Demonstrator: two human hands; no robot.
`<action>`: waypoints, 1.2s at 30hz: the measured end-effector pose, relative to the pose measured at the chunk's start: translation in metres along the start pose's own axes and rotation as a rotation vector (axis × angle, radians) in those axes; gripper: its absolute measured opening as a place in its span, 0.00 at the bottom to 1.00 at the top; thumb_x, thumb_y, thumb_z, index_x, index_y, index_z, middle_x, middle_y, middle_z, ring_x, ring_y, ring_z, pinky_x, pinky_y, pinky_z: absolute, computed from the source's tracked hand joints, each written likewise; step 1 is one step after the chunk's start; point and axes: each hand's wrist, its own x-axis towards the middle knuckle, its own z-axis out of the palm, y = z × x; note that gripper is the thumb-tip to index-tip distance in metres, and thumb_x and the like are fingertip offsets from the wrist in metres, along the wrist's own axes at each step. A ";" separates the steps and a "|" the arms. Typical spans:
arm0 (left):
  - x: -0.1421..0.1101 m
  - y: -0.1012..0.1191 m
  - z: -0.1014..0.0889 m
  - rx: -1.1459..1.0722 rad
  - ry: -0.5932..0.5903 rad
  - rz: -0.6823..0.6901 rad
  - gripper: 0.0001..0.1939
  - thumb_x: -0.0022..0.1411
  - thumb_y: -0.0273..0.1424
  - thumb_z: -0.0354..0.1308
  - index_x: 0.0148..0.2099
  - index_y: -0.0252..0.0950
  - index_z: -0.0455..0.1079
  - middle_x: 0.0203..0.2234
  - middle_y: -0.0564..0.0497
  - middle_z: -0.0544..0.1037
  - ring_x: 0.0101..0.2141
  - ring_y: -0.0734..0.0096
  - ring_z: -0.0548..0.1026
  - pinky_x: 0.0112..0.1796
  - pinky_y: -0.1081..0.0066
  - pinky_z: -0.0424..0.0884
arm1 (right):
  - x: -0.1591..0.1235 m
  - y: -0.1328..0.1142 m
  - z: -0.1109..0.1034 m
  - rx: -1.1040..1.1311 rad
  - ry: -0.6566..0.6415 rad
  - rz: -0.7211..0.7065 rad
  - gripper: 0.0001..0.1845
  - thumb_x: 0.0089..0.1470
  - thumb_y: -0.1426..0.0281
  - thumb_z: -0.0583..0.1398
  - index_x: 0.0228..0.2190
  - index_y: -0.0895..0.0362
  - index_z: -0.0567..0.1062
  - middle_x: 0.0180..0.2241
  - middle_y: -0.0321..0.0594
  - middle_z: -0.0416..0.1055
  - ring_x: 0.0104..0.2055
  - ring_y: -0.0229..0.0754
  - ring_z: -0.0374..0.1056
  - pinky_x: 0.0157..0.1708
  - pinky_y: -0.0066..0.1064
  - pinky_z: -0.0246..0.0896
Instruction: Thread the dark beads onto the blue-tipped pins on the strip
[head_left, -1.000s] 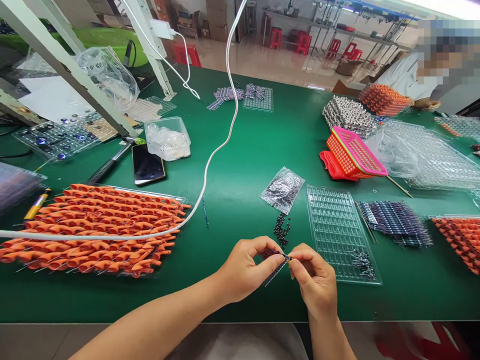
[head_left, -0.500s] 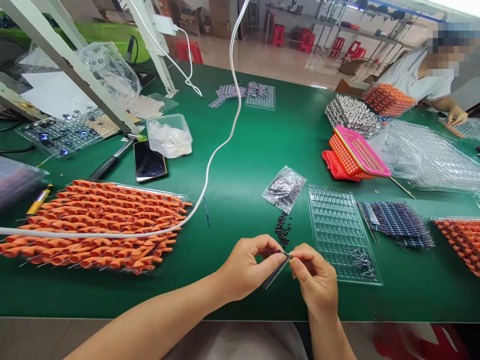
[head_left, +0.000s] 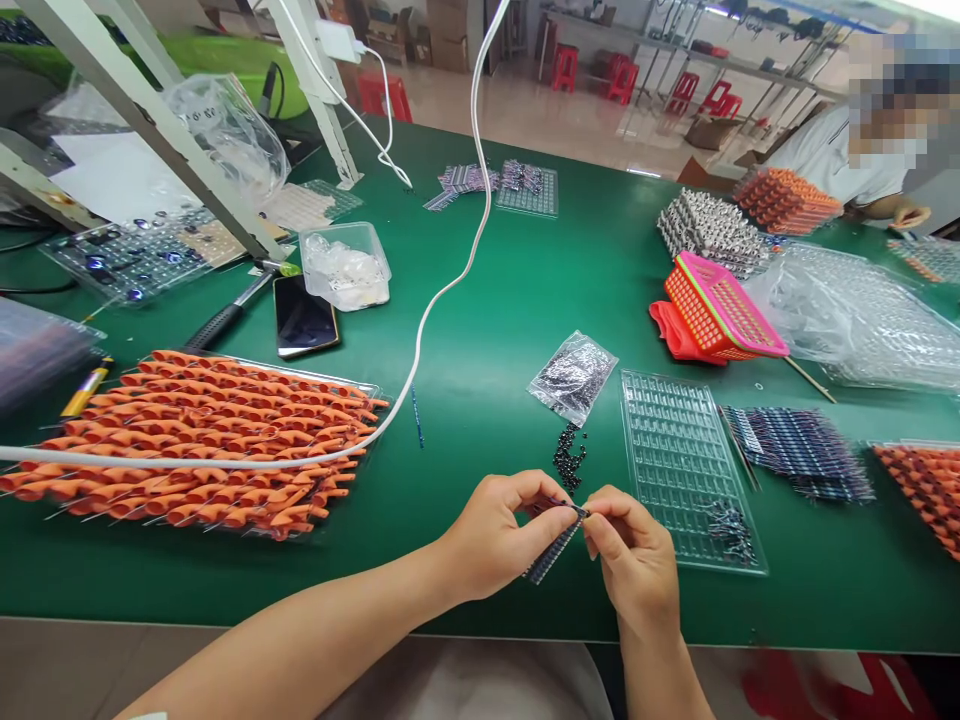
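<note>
My left hand (head_left: 502, 535) is closed on a narrow dark strip (head_left: 553, 556) with a row of small light marks, its lower end slanting down below the fingers. At the strip's upper end, my right hand (head_left: 637, 550) pinches with thumb and forefinger; whatever sits between those tips is too small to make out. Both hands' fingertips nearly meet there. Just beyond them lie loose small black beads (head_left: 570, 458), trailing from a clear plastic bag (head_left: 574, 378) full of similar dark pieces. Right of my right hand is a clear ribbed tray (head_left: 667, 440) with a pile of small metal-legged parts (head_left: 731, 530) in its near corner.
Orange parts with wire pins (head_left: 225, 440) fill a tray at left, crossed by a white cable (head_left: 420, 350). Behind are a phone (head_left: 304, 315), a hammer (head_left: 229, 315) and a plastic tub (head_left: 345, 265). Striped strips (head_left: 799, 450) and a pink basket (head_left: 724, 305) lie right. A co-worker sits far right.
The camera view has shifted slightly. Both my hands keep the same hold at the strip's upper end, with little visible movement. The co-worker's hand at far right has moved a little.
</note>
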 end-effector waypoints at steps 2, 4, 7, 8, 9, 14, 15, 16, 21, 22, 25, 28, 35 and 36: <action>0.000 0.000 0.000 -0.006 -0.003 0.000 0.08 0.58 0.33 0.60 0.32 0.33 0.74 0.24 0.51 0.78 0.25 0.74 0.72 0.29 0.75 0.69 | 0.002 0.000 -0.001 0.034 -0.023 0.033 0.04 0.58 0.67 0.63 0.34 0.54 0.76 0.28 0.35 0.65 0.24 0.33 0.60 0.21 0.25 0.56; -0.001 0.000 0.000 -0.008 0.000 -0.004 0.08 0.58 0.33 0.60 0.31 0.33 0.74 0.23 0.51 0.77 0.25 0.75 0.71 0.29 0.75 0.69 | 0.004 -0.001 0.000 0.065 -0.041 0.061 0.06 0.57 0.65 0.64 0.33 0.55 0.77 0.27 0.35 0.65 0.23 0.33 0.60 0.21 0.25 0.56; -0.001 0.000 0.000 -0.008 0.005 -0.007 0.07 0.57 0.33 0.60 0.30 0.33 0.73 0.23 0.52 0.76 0.24 0.75 0.71 0.29 0.75 0.68 | 0.007 -0.003 0.001 0.099 -0.042 0.087 0.10 0.54 0.62 0.66 0.30 0.56 0.76 0.25 0.34 0.64 0.22 0.33 0.60 0.19 0.25 0.56; -0.001 0.000 0.000 -0.010 0.008 -0.010 0.07 0.57 0.33 0.60 0.30 0.33 0.72 0.23 0.52 0.76 0.24 0.75 0.71 0.29 0.75 0.68 | 0.007 -0.004 0.002 0.105 -0.041 0.091 0.11 0.54 0.61 0.66 0.30 0.56 0.76 0.25 0.34 0.64 0.22 0.33 0.60 0.18 0.24 0.56; -0.001 0.000 0.000 -0.014 0.010 -0.013 0.07 0.56 0.33 0.60 0.30 0.34 0.72 0.22 0.52 0.76 0.25 0.75 0.71 0.29 0.74 0.68 | 0.008 -0.004 0.002 0.109 -0.041 0.092 0.11 0.53 0.61 0.66 0.30 0.56 0.76 0.25 0.34 0.64 0.23 0.33 0.60 0.18 0.24 0.56; -0.001 -0.002 0.001 -0.039 0.022 -0.007 0.07 0.56 0.32 0.60 0.29 0.34 0.72 0.22 0.52 0.75 0.25 0.74 0.71 0.29 0.74 0.68 | 0.007 -0.003 0.002 0.105 -0.040 0.074 0.09 0.55 0.63 0.66 0.31 0.55 0.77 0.25 0.34 0.64 0.23 0.33 0.60 0.19 0.25 0.57; -0.001 -0.002 0.001 -0.037 0.021 -0.003 0.07 0.56 0.32 0.60 0.29 0.34 0.72 0.22 0.52 0.75 0.25 0.74 0.71 0.29 0.74 0.68 | 0.007 -0.002 0.002 0.103 -0.037 0.067 0.08 0.54 0.63 0.66 0.31 0.55 0.77 0.25 0.34 0.65 0.23 0.33 0.60 0.19 0.25 0.57; -0.001 -0.002 0.001 -0.033 0.020 0.000 0.07 0.56 0.32 0.60 0.29 0.33 0.72 0.22 0.52 0.75 0.25 0.74 0.71 0.29 0.74 0.68 | 0.006 -0.002 0.002 0.101 -0.036 0.060 0.08 0.54 0.63 0.66 0.31 0.55 0.77 0.25 0.34 0.65 0.23 0.33 0.60 0.19 0.25 0.57; -0.001 0.001 -0.001 -0.024 0.001 -0.007 0.06 0.57 0.30 0.60 0.29 0.33 0.73 0.23 0.52 0.76 0.26 0.73 0.72 0.30 0.74 0.68 | 0.007 -0.003 0.001 0.132 -0.048 0.052 0.06 0.53 0.66 0.67 0.31 0.55 0.78 0.26 0.34 0.66 0.23 0.33 0.61 0.20 0.24 0.57; -0.001 0.002 -0.002 -0.025 -0.004 -0.009 0.06 0.57 0.30 0.60 0.29 0.33 0.73 0.22 0.52 0.76 0.26 0.74 0.72 0.30 0.74 0.68 | 0.007 -0.003 0.001 0.144 -0.054 0.056 0.05 0.53 0.66 0.67 0.31 0.55 0.78 0.26 0.34 0.66 0.23 0.33 0.61 0.19 0.23 0.58; -0.001 0.003 -0.003 -0.031 -0.016 -0.015 0.06 0.57 0.30 0.60 0.29 0.33 0.73 0.22 0.52 0.75 0.26 0.75 0.70 0.30 0.75 0.67 | 0.007 -0.004 0.002 0.179 -0.067 0.070 0.04 0.53 0.67 0.67 0.30 0.54 0.79 0.26 0.34 0.66 0.23 0.32 0.62 0.19 0.22 0.58; 0.000 0.002 -0.003 -0.044 -0.021 -0.021 0.06 0.56 0.29 0.60 0.29 0.32 0.73 0.21 0.53 0.74 0.25 0.75 0.69 0.29 0.75 0.66 | 0.008 -0.005 0.002 0.198 -0.068 0.086 0.04 0.52 0.67 0.68 0.30 0.54 0.79 0.25 0.34 0.67 0.23 0.32 0.63 0.18 0.22 0.59; 0.001 0.003 -0.004 -0.045 -0.051 -0.052 0.06 0.56 0.29 0.60 0.29 0.32 0.74 0.23 0.52 0.75 0.27 0.74 0.70 0.32 0.74 0.67 | 0.010 -0.007 0.002 0.253 -0.102 0.148 0.07 0.49 0.65 0.70 0.28 0.55 0.80 0.24 0.34 0.67 0.21 0.33 0.64 0.16 0.22 0.62; 0.001 0.003 -0.005 -0.042 -0.060 -0.061 0.06 0.55 0.30 0.60 0.29 0.32 0.74 0.23 0.52 0.75 0.28 0.74 0.71 0.32 0.74 0.67 | 0.010 -0.007 0.002 0.269 -0.113 0.154 0.07 0.49 0.66 0.70 0.28 0.55 0.80 0.24 0.34 0.67 0.21 0.33 0.65 0.16 0.22 0.62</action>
